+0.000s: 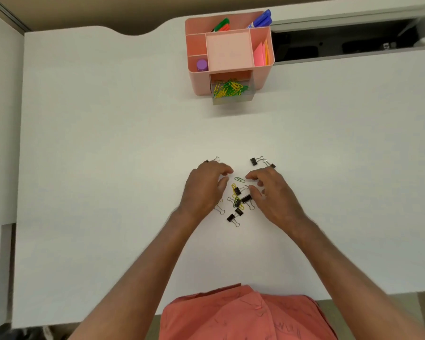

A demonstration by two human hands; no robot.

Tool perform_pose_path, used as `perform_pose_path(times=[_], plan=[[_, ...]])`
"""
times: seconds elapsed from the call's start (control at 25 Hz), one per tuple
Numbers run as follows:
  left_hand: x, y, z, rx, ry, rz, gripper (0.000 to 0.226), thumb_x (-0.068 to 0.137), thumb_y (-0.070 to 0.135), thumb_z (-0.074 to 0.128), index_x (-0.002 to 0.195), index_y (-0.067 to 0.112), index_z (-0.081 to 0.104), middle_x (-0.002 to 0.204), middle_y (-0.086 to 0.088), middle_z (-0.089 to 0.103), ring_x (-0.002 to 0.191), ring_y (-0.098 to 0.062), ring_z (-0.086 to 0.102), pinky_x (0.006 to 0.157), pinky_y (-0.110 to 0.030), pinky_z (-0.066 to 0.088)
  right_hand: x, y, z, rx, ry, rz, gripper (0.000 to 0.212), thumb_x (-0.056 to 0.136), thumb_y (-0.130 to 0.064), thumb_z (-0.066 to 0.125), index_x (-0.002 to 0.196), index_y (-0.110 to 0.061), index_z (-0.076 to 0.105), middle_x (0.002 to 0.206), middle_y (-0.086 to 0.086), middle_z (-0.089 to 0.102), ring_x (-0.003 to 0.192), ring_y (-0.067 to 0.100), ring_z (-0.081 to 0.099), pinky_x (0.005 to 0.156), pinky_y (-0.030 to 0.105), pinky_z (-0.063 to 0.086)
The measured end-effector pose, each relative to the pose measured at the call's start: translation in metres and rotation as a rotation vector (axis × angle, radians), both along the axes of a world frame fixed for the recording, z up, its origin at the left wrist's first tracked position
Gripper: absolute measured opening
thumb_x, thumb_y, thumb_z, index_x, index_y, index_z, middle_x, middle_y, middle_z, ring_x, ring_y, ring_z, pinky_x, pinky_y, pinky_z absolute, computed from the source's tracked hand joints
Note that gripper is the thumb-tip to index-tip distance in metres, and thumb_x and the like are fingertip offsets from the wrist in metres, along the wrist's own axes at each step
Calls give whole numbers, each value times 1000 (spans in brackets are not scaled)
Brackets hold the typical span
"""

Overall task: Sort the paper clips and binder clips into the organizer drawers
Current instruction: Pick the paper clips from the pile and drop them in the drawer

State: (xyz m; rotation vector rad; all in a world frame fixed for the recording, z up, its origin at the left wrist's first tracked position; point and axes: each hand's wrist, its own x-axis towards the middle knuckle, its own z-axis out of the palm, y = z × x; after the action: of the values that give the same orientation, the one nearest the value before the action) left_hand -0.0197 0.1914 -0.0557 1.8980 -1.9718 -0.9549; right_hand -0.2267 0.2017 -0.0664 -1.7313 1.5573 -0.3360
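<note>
Green paper clip [239,179] lies between loosely curled, empty fingers of left hand [205,186] and right hand [271,192]; pinch it clear of the black binder clips [245,199].

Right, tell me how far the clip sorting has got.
Partly done. Many paper clips already lie in the organizer's open drawer. The left hand and right hand hover around the remaining pile, apparently gripping nothing. Left: a green paper clip, some yellow ones, and all the binder clips.
</note>
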Motion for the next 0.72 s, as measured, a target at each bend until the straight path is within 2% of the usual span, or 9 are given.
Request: perform_pose_path(times=[0.08, 0.16, 0.28, 0.4, 0.48, 0.6, 0.72], plan=[[2, 23, -5, -3, -119, 2, 26, 95, 24, 65, 121, 26, 66, 118, 6, 66, 110, -19, 59, 93, -39, 48, 4, 3, 1, -39, 33, 18, 21, 99, -23, 61, 119, -27, 62, 115, -13, 56, 107, 10, 54, 86, 31, 52], [1, 36, -6, 5, -225, 85, 27, 94, 31, 66, 120, 24, 63, 117, 3, 63, 109, -22, 58, 90, -38, 45, 9, 0, 4, -72, 76, 0, 19, 100, -26, 59, 119, -24, 63, 112, -8, 59, 106, 13, 56, 84, 34, 53], [-6, 38, -6, 52, -362, 177, 26, 94, 44, 65, 107, 21, 64, 106, 2, 65, 101, -24, 60, 82, -36, 40, 20, -10, 7, -88, 156, 15, 17, 98, -30, 63, 114, -24, 63, 108, -7, 60, 105, 15, 58, 79, 37, 54], [-12, 31, -3, 131, -489, 167, 30, 94, 50, 61, 90, 20, 68, 91, 1, 69, 83, -25, 61, 73, -36, 34, 26, -17, 9, -46, 213, 61, 14, 94, -32, 69, 106, -25, 64, 105, -8, 60, 105, 14, 57, 80, 40, 55], [-14, 28, -3, 158, -516, 149, 31, 95, 49, 61, 84, 21, 69, 85, 0, 71, 76, -25, 60, 71, -35, 30, 28, -19, 10, -12, 229, 65, 9, 94, -29, 68, 101, -24, 65, 105, -6, 60, 106, 15, 57, 82, 41, 55], [-18, 30, -4, 157, -499, 116, 23, 97, 41, 61, 89, 23, 71, 87, 2, 72, 83, -25, 66, 73, -34, 30, 27, -18, 10, -17, 218, 43, 4, 92, -21, 64, 93, -21, 61, 99, -5, 59, 97, 17, 58, 78, 41, 55], [-19, 32, -4, 132, -478, 71, 13, 97, 25, 60, 92, 23, 71, 91, 2, 72, 87, -24, 66, 75, -35, 33, 21, -16, 9, 50, 25, -80, 9, 89, -13, 59, 93, -19, 56, 88, -2, 60, 78, 20, 57, 70, 38, 52]])
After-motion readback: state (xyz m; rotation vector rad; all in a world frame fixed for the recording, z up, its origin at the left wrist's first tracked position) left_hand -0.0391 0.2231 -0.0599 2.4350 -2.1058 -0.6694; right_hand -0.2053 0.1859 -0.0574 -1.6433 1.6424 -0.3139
